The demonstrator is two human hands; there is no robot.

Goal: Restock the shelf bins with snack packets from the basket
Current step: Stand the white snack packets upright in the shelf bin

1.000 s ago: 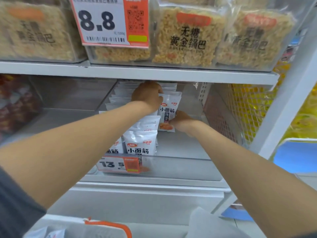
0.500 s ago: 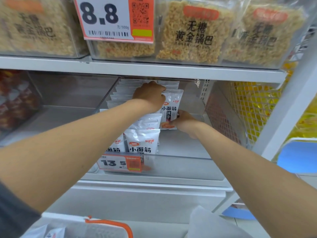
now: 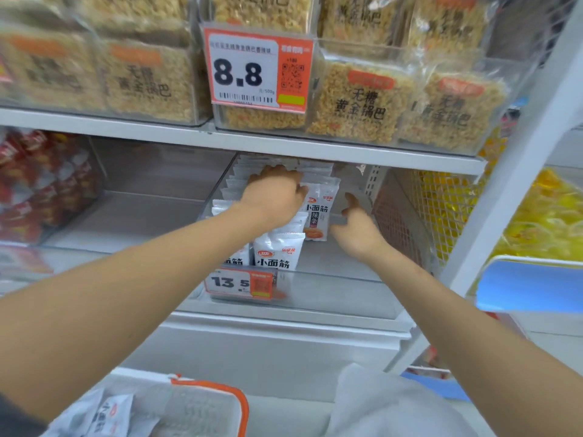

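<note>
Several white snack packets (image 3: pixel 318 212) stand upright in a clear bin (image 3: pixel 331 288) at the right end of the middle shelf (image 3: pixel 126 222), the left hand (image 3: pixel 274 197) curled over their tops, the right hand (image 3: pixel 356 228) spread and empty just beside them, above the orange-rimmed basket (image 3: pixel 220 392).

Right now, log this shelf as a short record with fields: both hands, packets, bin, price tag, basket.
left hand: on top of the row of white packets; grip hidden behind the hand
right hand: open, beside the right edge of the upright packet; contact unclear
white packets: standing in a row down the left side of the bin
bin: clear plastic, on the shelf under the 8.8 tag
price tag: 13.5, on the bin's front
basket: bottom of view, orange rim, packets inside
</note>
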